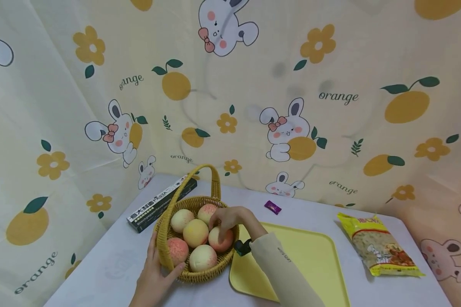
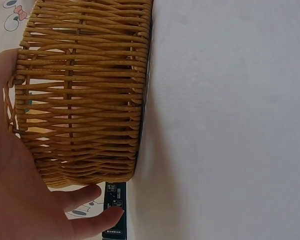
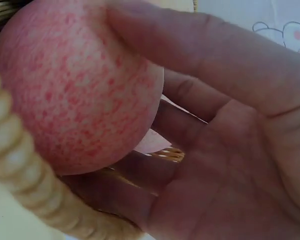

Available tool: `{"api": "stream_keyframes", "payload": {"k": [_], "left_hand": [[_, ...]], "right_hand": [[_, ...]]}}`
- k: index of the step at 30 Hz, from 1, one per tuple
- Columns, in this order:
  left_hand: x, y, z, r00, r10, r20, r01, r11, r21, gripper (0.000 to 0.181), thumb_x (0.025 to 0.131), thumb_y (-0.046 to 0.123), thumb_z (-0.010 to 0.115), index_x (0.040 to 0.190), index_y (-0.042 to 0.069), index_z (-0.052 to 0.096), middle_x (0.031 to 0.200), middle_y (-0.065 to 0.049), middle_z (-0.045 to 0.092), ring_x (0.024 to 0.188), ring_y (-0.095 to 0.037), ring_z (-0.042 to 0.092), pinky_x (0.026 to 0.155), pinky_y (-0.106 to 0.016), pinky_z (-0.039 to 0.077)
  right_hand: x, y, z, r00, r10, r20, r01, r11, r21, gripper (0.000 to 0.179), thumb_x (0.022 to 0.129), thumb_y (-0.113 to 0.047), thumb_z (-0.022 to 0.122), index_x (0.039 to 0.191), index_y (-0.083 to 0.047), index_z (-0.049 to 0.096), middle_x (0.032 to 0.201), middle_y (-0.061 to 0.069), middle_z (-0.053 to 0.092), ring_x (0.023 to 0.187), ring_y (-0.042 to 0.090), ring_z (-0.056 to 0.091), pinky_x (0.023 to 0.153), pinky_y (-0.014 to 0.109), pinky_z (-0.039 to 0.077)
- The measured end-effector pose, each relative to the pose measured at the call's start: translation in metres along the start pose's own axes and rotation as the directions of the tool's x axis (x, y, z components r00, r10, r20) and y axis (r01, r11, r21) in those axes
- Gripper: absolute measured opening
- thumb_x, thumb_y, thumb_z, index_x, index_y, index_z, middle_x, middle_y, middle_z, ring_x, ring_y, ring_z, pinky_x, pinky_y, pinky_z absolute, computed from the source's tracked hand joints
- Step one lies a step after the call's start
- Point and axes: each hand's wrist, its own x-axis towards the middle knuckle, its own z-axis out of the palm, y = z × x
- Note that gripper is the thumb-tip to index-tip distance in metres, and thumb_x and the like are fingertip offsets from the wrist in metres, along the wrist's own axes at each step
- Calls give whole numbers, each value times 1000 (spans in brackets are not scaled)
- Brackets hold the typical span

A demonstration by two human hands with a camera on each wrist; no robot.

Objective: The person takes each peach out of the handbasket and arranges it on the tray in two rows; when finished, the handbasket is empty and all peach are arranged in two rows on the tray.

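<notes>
A woven basket (image 1: pixel 205 277) with a tall handle holds several peaches, among them a yellowish peach (image 1: pixel 195 233) in the middle. On the basket's right side, my right hand (image 1: pixel 228 218) grips a pink-speckled peach (image 3: pixel 85 95). Its thumb lies on the near face of the fruit while the fingers reach round the other side, partly hidden. My left hand (image 1: pixel 155 273) rests against the basket's near left side, thumb at the rim and fingers spread along the outside. The left wrist view shows this hand (image 2: pixel 30 200) beside the wicker wall (image 2: pixel 85 100).
A yellow tray (image 1: pixel 311 256) lies right of the basket, under the right forearm. Behind the basket on the left is a dark pasta box (image 1: pixel 150 215). A small purple wrapped sweet (image 1: pixel 272 207) lies behind the tray, and a yellow food bag (image 1: pixel 380 245) sits at the right.
</notes>
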Motion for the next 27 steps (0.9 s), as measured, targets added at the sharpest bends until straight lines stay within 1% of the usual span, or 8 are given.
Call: {"api": "stream_keyframes", "payload": {"k": [7, 11, 14, 19, 23, 27], "left_hand": [[0, 0, 2, 1000, -6, 1, 6, 1000, -6, 105, 87, 60, 69, 162, 18, 10, 166, 2, -13, 142, -52, 24, 93, -75, 40], [0, 2, 2, 1000, 11, -6, -11, 1000, -14, 103, 87, 58, 70, 162, 17, 11, 166, 3, -13, 142, -52, 24, 95, -75, 39], [0, 3, 2, 1000, 24, -9, -24, 999, -22, 103, 87, 57, 70, 162, 17, 12, 166, 4, -13, 142, -52, 24, 96, -74, 38], [-1, 4, 0, 1000, 4, 4, -4, 1000, -12, 103, 88, 58, 69, 162, 17, 11, 166, 4, -14, 142, -52, 23, 96, -74, 38], [-1, 3, -1, 1000, -18, 13, 18, 1000, -9, 103, 88, 59, 68, 162, 17, 10, 166, 3, -15, 142, -53, 23, 96, -75, 38], [-1, 3, -1, 999, -33, 26, 33, 999, -6, 104, 88, 60, 68, 162, 18, 8, 166, 4, -17, 142, -54, 22, 94, -76, 37]], "right_hand": [[0, 0, 0, 999, 9, 52, -10, 1000, 16, 36, 75, 0, 84, 103, -13, 66, 106, -3, 56, 93, 11, 47, 75, 24, 46], [-1, 1, -1, 998, 5, 61, -6, 1000, 16, 36, 76, -1, 83, 105, -12, 66, 107, -3, 56, 94, 11, 48, 77, 24, 46], [-3, 2, -3, 998, -17, 56, 17, 1000, 12, 37, 75, -1, 84, 106, -11, 66, 107, -3, 56, 95, 10, 48, 81, 23, 46], [-8, 4, -6, 994, -107, 11, 107, 994, 29, 41, 76, -4, 85, 113, -10, 69, 109, -6, 61, 96, 7, 52, 85, 23, 48], [-17, 8, -10, 979, -197, -46, 199, 979, 41, 45, 77, -11, 84, 119, -10, 69, 110, -6, 64, 96, 9, 57, 84, 24, 50], [-28, 14, -14, 966, -234, -109, 244, 965, 95, 46, 77, -16, 82, 121, -12, 69, 114, -5, 65, 101, 12, 59, 89, 27, 50]]}}
